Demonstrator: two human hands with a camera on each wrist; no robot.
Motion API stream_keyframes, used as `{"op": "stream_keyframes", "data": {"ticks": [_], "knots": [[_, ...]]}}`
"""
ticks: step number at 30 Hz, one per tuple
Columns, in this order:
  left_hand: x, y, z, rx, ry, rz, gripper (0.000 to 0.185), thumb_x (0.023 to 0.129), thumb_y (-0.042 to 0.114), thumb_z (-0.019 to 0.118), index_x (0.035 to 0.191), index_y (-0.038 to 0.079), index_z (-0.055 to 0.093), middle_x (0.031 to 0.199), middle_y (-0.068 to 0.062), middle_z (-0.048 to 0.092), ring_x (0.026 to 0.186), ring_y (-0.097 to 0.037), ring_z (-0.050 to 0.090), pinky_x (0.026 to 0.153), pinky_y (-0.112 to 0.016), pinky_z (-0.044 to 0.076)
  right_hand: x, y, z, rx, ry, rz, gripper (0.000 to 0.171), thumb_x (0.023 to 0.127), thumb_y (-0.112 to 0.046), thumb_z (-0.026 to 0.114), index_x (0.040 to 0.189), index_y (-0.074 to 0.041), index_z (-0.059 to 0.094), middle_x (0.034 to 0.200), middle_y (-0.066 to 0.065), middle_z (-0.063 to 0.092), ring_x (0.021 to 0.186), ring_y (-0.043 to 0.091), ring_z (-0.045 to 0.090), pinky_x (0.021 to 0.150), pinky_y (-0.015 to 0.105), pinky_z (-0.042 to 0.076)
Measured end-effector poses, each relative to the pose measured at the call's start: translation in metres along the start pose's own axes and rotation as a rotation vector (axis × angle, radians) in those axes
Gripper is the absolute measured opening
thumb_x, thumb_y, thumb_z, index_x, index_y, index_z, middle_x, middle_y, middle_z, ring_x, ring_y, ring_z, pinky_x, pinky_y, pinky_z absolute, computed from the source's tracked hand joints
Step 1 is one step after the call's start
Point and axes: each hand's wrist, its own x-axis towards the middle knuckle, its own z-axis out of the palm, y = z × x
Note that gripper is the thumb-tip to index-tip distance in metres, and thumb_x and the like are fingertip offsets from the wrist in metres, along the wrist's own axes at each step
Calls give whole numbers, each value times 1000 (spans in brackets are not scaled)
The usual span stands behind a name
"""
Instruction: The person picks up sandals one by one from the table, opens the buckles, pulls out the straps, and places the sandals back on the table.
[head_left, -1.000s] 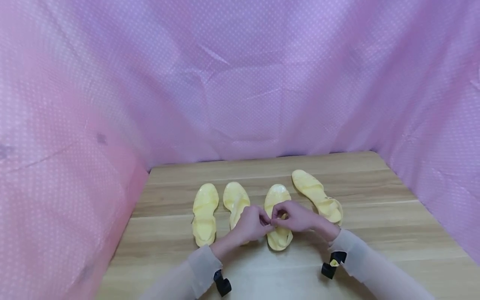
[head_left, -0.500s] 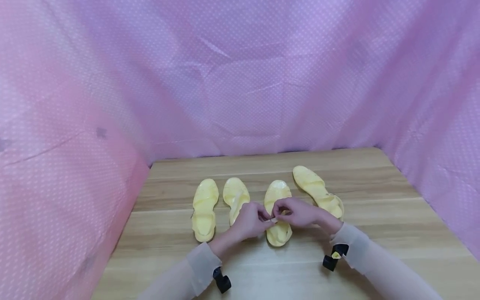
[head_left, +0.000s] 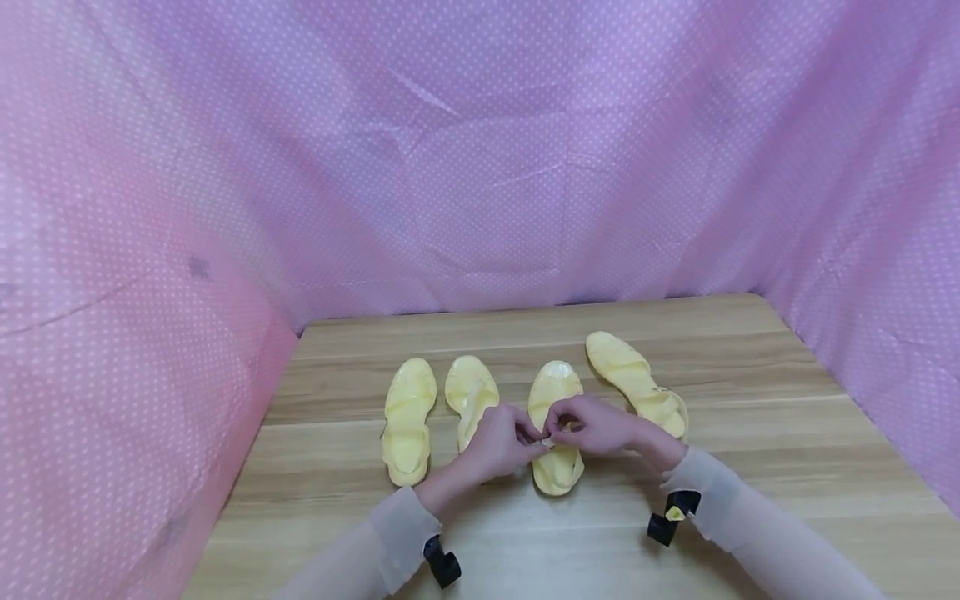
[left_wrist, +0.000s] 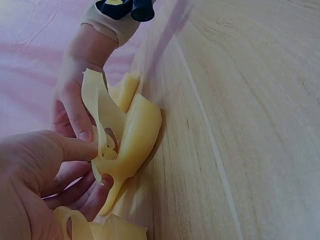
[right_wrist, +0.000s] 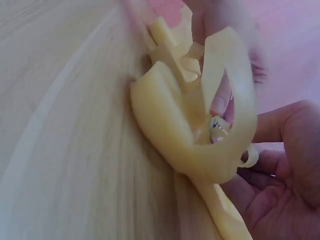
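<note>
Pinching close together, thumb to fingers, with left hand (head_left: pixel 501 443) and right hand (head_left: pixel 596 427), above the heel half of a pale yellow, soft-looking plastic sandal (head_left: pixel 553 383). Gripping there, in the wrist views, a thin, flat yellow plastic strap (right_wrist: pixel 245 100), right beside a small, shiny, metal-looking buckle (right_wrist: pixel 216 129). Impossible to tell exactly which fingertips touch the buckle.

Probably held from both sides to steady so narrow and limp a fastening. Lying sole down, roughly midway between the left and right edges of the pale wood-grain table (head_left: pixel 750 375), toe toward the far edge; likely kept flat for support.

Farther out, toward the left edge, partly hidden by the left hand: a second sandal (head_left: pixel 470 383), matching in yellow. Nearest the left edge, a third sandal (head_left: pixel 410 417). Toward the right edge, slanted, toe closest to the far edge, a fourth sandal (head_left: pixel 618 365). Perhaps lined up toes-away for easy reach to the heel straps.

Compared with half a second earlier, almost nothing different: same pinch, same row. Compared with one second earlier, just a slight shift of the head view.
</note>
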Motion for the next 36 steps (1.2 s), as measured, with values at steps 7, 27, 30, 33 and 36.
{"op": "stream_keyframes", "data": {"ticks": [7, 27, 30, 33, 36], "knots": [[-1, 2, -2, -1, 7, 27, 9, 83, 8, 89, 82, 5, 81, 77, -4, 78, 66, 1, 63, 62, -15, 54, 6, -1, 4, -11, 17, 21, 11, 101, -18, 72, 90, -19, 73, 96, -9, 77, 98, 4, 69, 84, 25, 55], [-4, 3, 0, -8, 1, 32, 10, 83, 10, 90, 82, 6, 81, 76, -2, 78, 65, 2, 63, 62, -15, 55, 1, -3, 5, -13, 31, 34, 10, 100, -22, 75, 91, -19, 74, 92, -10, 76, 94, 1, 69, 83, 23, 55], [-5, 4, 0, -5, -2, 27, 10, 83, 10, 90, 82, 7, 80, 76, -1, 77, 65, 2, 63, 62, -15, 55, -1, -2, 5, 1, 23, 17, 8, 99, -18, 74, 92, -16, 74, 92, -8, 75, 94, 2, 69, 84, 23, 57], [-5, 5, -1, 9, 3, 16, 11, 83, 10, 90, 82, 7, 80, 76, -1, 77, 65, 1, 63, 63, -16, 55, -2, -1, 5, 10, 16, 19, 6, 100, -16, 73, 93, -16, 74, 93, -8, 75, 94, 3, 68, 85, 23, 56], [-6, 6, -2, 10, 10, 26, 12, 83, 9, 90, 81, 5, 80, 76, -4, 77, 66, 0, 64, 63, -16, 56, -2, -2, 4, 14, 16, 15, 7, 100, -16, 72, 93, -16, 73, 92, -8, 74, 91, 2, 65, 83, 22, 54]]}}
